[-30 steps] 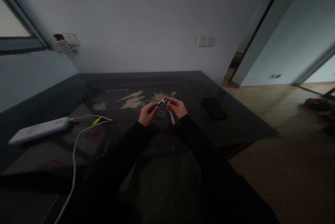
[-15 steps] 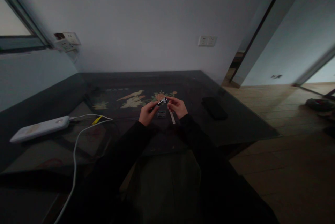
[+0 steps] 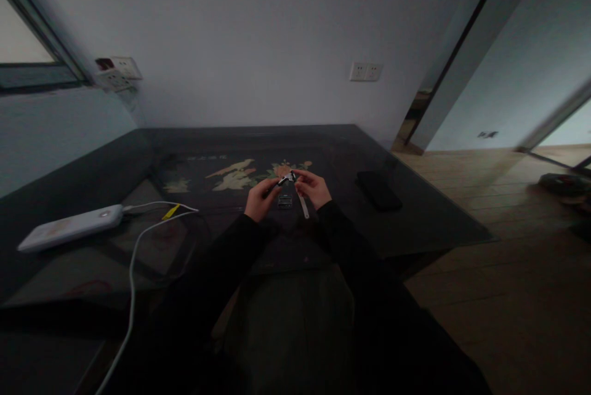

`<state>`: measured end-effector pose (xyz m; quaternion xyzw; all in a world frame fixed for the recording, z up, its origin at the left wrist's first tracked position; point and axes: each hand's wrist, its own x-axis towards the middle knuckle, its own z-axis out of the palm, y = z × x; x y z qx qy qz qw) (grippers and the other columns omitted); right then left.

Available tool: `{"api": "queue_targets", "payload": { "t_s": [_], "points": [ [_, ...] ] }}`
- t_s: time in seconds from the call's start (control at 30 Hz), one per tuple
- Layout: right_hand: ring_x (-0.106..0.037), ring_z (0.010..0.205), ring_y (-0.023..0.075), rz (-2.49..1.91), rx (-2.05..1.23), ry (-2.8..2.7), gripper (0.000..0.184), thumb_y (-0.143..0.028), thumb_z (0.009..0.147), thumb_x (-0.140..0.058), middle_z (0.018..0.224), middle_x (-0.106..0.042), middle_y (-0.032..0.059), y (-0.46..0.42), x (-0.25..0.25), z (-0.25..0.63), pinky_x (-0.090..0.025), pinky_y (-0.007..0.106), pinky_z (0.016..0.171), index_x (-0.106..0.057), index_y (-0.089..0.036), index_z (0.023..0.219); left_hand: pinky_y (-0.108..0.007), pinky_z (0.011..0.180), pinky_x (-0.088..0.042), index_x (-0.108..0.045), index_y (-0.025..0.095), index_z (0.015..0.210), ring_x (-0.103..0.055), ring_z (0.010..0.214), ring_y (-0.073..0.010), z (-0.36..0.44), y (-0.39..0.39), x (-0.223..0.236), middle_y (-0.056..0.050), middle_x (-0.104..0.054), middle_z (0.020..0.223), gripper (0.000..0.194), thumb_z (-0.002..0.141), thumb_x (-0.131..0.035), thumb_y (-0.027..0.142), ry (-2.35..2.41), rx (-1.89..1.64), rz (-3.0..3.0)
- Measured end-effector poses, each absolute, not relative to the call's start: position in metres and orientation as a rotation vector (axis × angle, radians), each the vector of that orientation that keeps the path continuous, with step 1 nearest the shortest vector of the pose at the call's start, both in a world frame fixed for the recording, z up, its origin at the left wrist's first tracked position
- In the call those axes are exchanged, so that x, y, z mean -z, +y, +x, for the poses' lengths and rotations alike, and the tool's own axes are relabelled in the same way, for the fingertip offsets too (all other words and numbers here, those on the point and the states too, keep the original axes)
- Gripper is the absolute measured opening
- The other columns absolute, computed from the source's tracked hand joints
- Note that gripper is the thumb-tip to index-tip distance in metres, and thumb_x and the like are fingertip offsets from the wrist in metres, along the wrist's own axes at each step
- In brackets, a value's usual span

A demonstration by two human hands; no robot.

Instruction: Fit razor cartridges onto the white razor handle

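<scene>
A small black and silver metal piece is held up between my two hands, above the dark tabletop. My left hand pinches its left end, thumb and fingers closed. At the other end, the fingers of my right hand close on the piece. A narrow, flat silver strip with a small hole near its end sticks out below my right fingers. Whether the strip is joined to the black and silver piece cannot be seen. Just below, between my hands, lies a small dark rectangular item with shiny edges.
On the dark table a black phone-like slab lies to the right. At the left rests a white power strip or power bank, its white cable looping toward me with a yellow tag. A wall stands behind.
</scene>
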<state>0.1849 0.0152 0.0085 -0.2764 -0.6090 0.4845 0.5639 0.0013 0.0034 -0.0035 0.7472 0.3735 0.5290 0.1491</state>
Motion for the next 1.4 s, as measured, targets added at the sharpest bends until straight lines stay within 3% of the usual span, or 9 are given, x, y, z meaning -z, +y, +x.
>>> {"api": "queue_targets", "payload": {
  "t_s": [0.7, 1.07, 1.4],
  "points": [
    [-0.042, 0.047, 0.0080, -0.680, -1.110, -1.427, 0.046, -0.042, 0.064, -0.075, 0.060, -0.050, -0.0048, 0.0138, -0.0111, 0.1846, -0.030, 0.022, 0.044, -0.068, -0.022, 0.104, -0.028, 0.076, -0.049, -0.067, 0.019, 0.106, -0.064, 0.086, -0.0184, 0.0005, 0.0042, 0.0053, -0.007, -0.069, 0.095, 0.030, 0.085, -0.055, 0.037, 1.074, -1.524, 2.143],
    [-0.041, 0.047, 0.0077, -0.723, -1.115, -1.394, 0.049, -0.044, 0.059, -0.078, 0.061, -0.055, -0.0030, 0.0136, -0.0090, 0.1838, -0.029, 0.022, 0.044, -0.070, -0.020, 0.101, -0.026, 0.070, -0.047, -0.069, 0.020, 0.107, -0.060, 0.074, -0.0163, -0.0004, 0.0055, 0.0059, -0.003, -0.066, 0.078, 0.032, 0.085, -0.055, 0.038, 1.068, -1.491, 2.182],
    [-0.043, 0.048, 0.0086, -0.738, -1.085, -1.394, 0.046, -0.040, 0.059, -0.078, 0.059, -0.056, -0.0025, 0.0147, -0.0052, 0.1833, -0.036, 0.023, 0.048, -0.072, -0.018, 0.099, -0.025, 0.069, -0.046, -0.069, 0.017, 0.106, -0.060, 0.074, -0.0159, -0.0007, 0.0043, 0.0066, -0.005, -0.066, 0.081, 0.032, 0.085, -0.055, 0.037, 1.051, -1.457, 2.192]
  ]
}}
